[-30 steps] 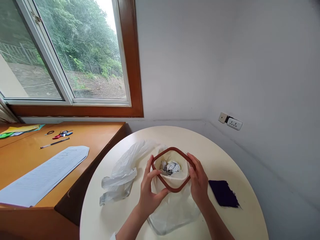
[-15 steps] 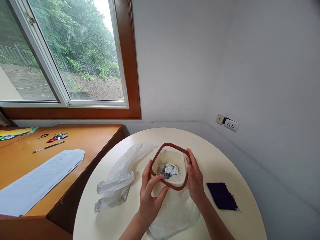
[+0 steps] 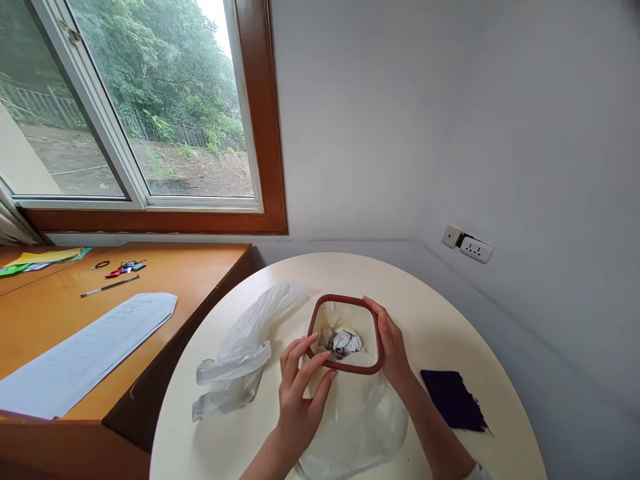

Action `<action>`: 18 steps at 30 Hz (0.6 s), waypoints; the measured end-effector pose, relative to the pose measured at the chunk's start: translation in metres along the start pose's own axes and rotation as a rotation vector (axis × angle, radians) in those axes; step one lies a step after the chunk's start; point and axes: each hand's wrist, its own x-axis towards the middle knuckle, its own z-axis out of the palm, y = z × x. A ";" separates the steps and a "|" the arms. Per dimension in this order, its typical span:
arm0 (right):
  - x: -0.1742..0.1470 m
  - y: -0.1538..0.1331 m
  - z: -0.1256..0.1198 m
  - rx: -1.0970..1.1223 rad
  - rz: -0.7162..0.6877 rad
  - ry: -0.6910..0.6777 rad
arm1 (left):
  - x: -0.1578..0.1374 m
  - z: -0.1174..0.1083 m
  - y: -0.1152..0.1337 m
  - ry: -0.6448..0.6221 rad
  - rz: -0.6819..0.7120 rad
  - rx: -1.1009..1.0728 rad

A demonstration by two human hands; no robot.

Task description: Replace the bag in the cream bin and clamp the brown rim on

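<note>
A small waste bin (image 3: 356, 367) with a reddish-brown square rim stands on the round table. Crumpled paper (image 3: 347, 342) lies inside its pale plastic liner. At the near left corner, my left hand (image 3: 303, 390) holds the rim, fingertips over the edge and thumb below on the outer side. My right hand (image 3: 393, 343) is wrapped around the bin's right side, partly hidden by the rim. Below the rim, a translucent plastic bag (image 3: 357, 430) spreads toward me over the table.
A crumpled white plastic bag (image 3: 245, 353) lies left on the round table (image 3: 210, 440). A dark cloth piece (image 3: 454, 400) is at right. On the wooden desk (image 3: 200, 273) are papers (image 3: 95, 347), a pen (image 3: 110, 287) and keys (image 3: 127, 268). Wall sockets (image 3: 477, 249) sit at right.
The bin's rim has turned slightly, its front edge now more level. My left fingers have shifted on the near left corner, and my right hand has slid slightly around the right side.
</note>
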 end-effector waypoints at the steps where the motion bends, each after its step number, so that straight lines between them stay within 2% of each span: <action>1: 0.001 0.000 0.000 -0.006 0.000 0.004 | 0.000 0.000 0.000 -0.001 0.002 -0.001; 10: 0.013 -0.005 -0.004 -0.131 -0.039 0.000 | 0.001 0.000 -0.001 0.010 -0.134 -0.121; 18: 0.021 -0.005 -0.004 -0.147 -0.005 -0.013 | -0.003 0.002 -0.001 -0.017 -0.253 -0.254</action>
